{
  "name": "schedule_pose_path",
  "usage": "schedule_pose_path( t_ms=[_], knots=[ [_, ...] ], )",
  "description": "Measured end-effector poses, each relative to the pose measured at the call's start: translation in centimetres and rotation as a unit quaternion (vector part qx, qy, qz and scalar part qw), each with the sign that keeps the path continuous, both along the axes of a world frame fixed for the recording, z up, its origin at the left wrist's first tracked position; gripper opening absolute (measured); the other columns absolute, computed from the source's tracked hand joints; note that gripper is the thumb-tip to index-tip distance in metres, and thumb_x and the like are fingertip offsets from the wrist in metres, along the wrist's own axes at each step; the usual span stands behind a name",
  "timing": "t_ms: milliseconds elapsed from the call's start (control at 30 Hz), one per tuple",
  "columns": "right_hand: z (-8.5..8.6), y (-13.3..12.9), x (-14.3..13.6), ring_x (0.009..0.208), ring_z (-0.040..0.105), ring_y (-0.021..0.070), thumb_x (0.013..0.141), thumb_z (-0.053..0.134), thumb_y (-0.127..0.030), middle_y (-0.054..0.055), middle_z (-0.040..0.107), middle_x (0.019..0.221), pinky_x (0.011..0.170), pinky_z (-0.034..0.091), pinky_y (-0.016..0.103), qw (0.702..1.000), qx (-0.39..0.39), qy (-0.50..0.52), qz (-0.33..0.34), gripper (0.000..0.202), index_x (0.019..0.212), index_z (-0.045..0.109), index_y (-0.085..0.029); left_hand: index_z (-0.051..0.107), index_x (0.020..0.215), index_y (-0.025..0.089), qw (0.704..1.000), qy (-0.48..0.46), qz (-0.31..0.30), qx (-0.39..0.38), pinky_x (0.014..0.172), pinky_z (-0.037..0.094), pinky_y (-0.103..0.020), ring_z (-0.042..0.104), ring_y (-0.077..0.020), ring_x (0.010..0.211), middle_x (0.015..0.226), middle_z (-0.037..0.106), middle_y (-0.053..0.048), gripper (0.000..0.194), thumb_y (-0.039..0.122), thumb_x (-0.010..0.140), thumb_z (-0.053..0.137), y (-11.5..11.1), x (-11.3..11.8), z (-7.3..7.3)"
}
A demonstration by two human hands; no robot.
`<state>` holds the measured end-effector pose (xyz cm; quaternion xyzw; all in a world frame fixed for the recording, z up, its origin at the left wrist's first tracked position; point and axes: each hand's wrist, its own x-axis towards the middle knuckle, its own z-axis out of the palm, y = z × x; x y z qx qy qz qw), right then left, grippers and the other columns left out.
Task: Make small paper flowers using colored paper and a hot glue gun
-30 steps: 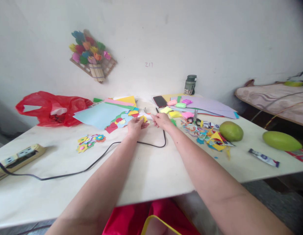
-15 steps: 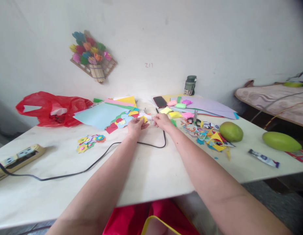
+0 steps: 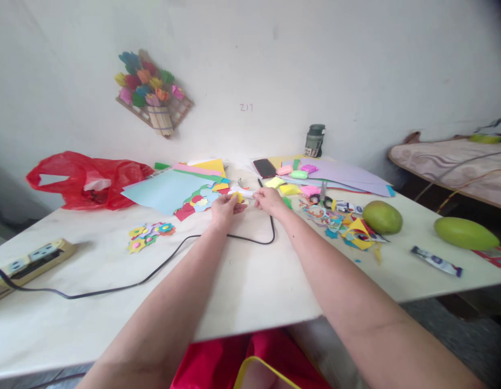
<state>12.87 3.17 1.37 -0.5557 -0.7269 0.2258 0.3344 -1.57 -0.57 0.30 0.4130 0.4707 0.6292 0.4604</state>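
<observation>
Left fingers [image 3: 220, 203] clamped on yellow flower [image 3: 238, 198]; right fingertips [image 3: 257, 199] together, can't tell on what. Loose left pinch could drop flower.

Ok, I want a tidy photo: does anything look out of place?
Paper scraps lie strewn beside a green fruit, which seems odd among craft things, and a black cord snakes loose across the table.

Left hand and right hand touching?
Apart. The head view shows a strip of white tabletop between the left hand's fingertips and the right hand's.
</observation>
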Motion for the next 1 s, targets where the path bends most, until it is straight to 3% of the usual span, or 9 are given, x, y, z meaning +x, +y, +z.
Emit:
schedule_pose_path(
  t_ms=[200, 467, 600, 733, 867, 1000],
  knots=[
    [-0.62, 0.51, -0.14, 0.045, 0.052, 0.0074, 0.079, 0.05, -0.02, 0.0, 0.064, 0.06, 0.051, 0.041, 0.019, 0.998, -0.015, 0.052, 0.014, 0.015, 0.072, 0.062, -0.015, 0.056, 0.074, 0.011, 1.0, -0.002, -0.005, 0.002, 0.061, 0.054, -0.026, 0.065, -0.0148, 0.057, 0.065, 0.066, -0.005, 0.018, 0.027, 0.071, 0.066, -0.16, 0.06, 0.12],
    [-0.61, 0.36, -0.12, 0.047, 0.053, 0.0081, 0.062, 0.069, -0.02, -0.003, 0.059, 0.056, 0.051, 0.042, 0.019, 0.998, -0.004, 0.067, 0.018, 0.011, 0.069, 0.062, -0.015, 0.055, 0.074, 0.011, 1.0, -0.005, -0.001, 0.0, 0.056, 0.053, -0.024, 0.064, -0.0138, 0.053, 0.064, 0.065, -0.005, 0.015, 0.023, 0.073, 0.063, -0.12, 0.06, 0.13],
    [-0.34, 0.23, -0.1, 0.05, 0.053, 0.0078, 0.064, 0.065, -0.015, -0.003, 0.059, 0.057, 0.054, 0.043, 0.019, 0.998, -0.006, 0.064, 0.022, 0.01, 0.073, 0.066, -0.015, 0.055, 0.074, 0.011, 1.0, 0.0, -0.002, 0.003, 0.057, 0.054, -0.025, 0.065, -0.0147, 0.055, 0.066, 0.066, -0.006, 0.017, 0.025, 0.072, 0.064, -0.18, 0.04, 0.09],
    [-0.04, 0.33, 0.03, 0.056, 0.056, 0.0098, 0.062, 0.067, -0.016, -0.001, 0.062, 0.061, 0.06, 0.045, 0.022, 0.999, 0.017, 0.042, -0.018, 0.013, 0.074, 0.068, -0.015, 0.056, 0.075, 0.011, 1.0, 0.005, 0.001, 0.001, 0.061, 0.055, -0.028, 0.066, -0.0164, 0.059, 0.068, 0.066, -0.007, 0.02, 0.028, 0.07, 0.067, -0.21, 0.03, 0.08],
    [0.06, 0.41, 0.07, 0.055, 0.056, 0.0109, 0.063, 0.067, -0.025, 0.0, 0.062, 0.06, 0.058, 0.044, 0.022, 0.998, 0.032, 0.044, -0.035, 0.014, 0.071, 0.066, -0.015, 0.056, 0.075, 0.011, 1.0, 0.004, -0.002, 0.0, 0.062, 0.055, -0.028, 0.066, -0.0161, 0.06, 0.067, 0.066, -0.006, 0.022, 0.029, 0.069, 0.067, -0.21, 0.05, 0.06],
    [0.03, 0.25, -0.04, 0.049, 0.053, 0.0098, 0.074, 0.056, -0.038, 0.001, 0.061, 0.056, 0.052, 0.041, 0.021, 0.997, 0.034, 0.063, -0.014, 0.027, 0.062, 0.06, -0.014, 0.056, 0.074, 0.011, 1.0, 0.004, -0.004, 0.002, 0.06, 0.055, -0.027, 0.066, -0.0158, 0.058, 0.067, 0.066, -0.007, 0.02, 0.028, 0.07, 0.066, -0.29, 0.13, 0.16]
  ],
)
